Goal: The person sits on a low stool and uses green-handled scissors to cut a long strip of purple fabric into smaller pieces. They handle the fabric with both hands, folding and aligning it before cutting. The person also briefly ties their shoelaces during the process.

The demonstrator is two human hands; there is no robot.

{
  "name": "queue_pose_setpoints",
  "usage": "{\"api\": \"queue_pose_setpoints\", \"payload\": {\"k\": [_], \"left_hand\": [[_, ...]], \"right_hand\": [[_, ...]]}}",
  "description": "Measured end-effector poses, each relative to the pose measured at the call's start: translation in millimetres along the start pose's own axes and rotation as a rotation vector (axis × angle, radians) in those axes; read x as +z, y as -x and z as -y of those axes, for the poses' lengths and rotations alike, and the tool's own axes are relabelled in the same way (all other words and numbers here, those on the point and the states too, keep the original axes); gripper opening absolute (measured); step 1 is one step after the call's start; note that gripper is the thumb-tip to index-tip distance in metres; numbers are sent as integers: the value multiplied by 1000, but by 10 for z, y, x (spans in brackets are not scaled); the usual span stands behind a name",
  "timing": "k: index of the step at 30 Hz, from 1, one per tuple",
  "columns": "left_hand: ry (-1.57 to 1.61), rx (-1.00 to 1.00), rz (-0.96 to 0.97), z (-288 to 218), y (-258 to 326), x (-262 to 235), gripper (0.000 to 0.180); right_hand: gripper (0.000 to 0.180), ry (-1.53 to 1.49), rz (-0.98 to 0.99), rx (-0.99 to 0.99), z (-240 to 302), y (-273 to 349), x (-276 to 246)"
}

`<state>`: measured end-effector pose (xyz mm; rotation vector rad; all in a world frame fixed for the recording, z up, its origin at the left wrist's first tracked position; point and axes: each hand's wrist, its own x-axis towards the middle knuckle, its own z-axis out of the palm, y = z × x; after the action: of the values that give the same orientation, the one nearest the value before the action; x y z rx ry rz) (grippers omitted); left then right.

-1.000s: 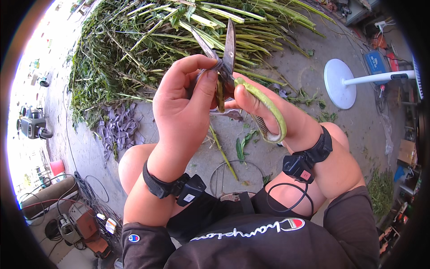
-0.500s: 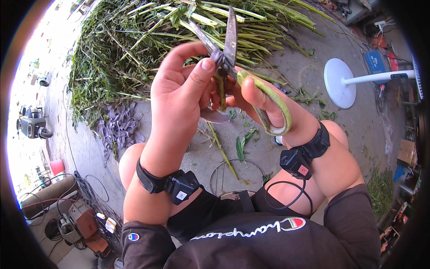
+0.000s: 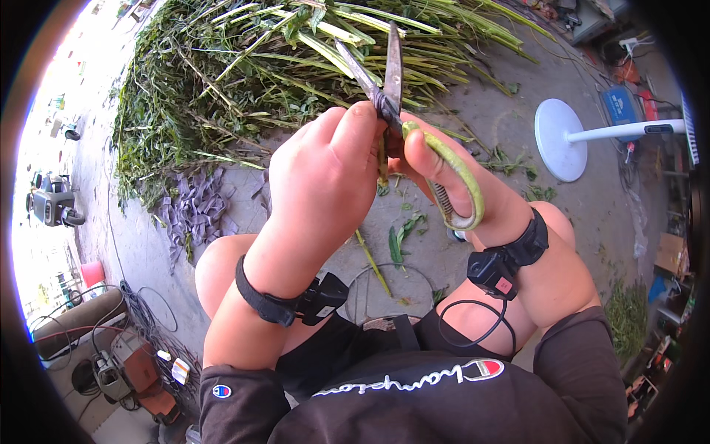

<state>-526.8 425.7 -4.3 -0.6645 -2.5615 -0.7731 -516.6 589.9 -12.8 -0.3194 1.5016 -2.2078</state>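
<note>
Pruning shears with yellow-green handles point away from me, their blades apart. My right hand is closed round the handles, its thumb through the looped one, where a spring shows. A grey cloth strip is wound about the pivot. My left hand is closed there, back of the hand up, its fingertips pinched at the strip. Most of what lies inside that pinch is hidden. Beyond the blades lies a big heap of cut green stems with leaves.
A pile of grey cloth strips lies on the floor at left. A white round-based stand is at right. Cables and a tool with a reddish-brown base are at lower left. A wire ring and loose leaves lie between my legs.
My left hand has turned over and closed, its back now facing up. The grey strip's loop below it no longer shows there. The shears have shifted slightly right and nearer.
</note>
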Motion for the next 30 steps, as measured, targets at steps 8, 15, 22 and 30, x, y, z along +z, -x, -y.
{"api": "queue_pose_setpoints", "payload": {"k": [8,15,22,30], "left_hand": [[-68,32,70,-12,-12,-41,7],[-49,1,3,3,15,22,8],[56,-44,-36,72,83,59,11],[277,-129,27,71,38,48,11]], "right_hand": [[43,100,43,-77,-151,-30,-99],[43,78,35,-35,-133,-39,-68],[47,150,78,-19,-183,-23,-96],[40,263,56,-127,-132,15,-99]]}}
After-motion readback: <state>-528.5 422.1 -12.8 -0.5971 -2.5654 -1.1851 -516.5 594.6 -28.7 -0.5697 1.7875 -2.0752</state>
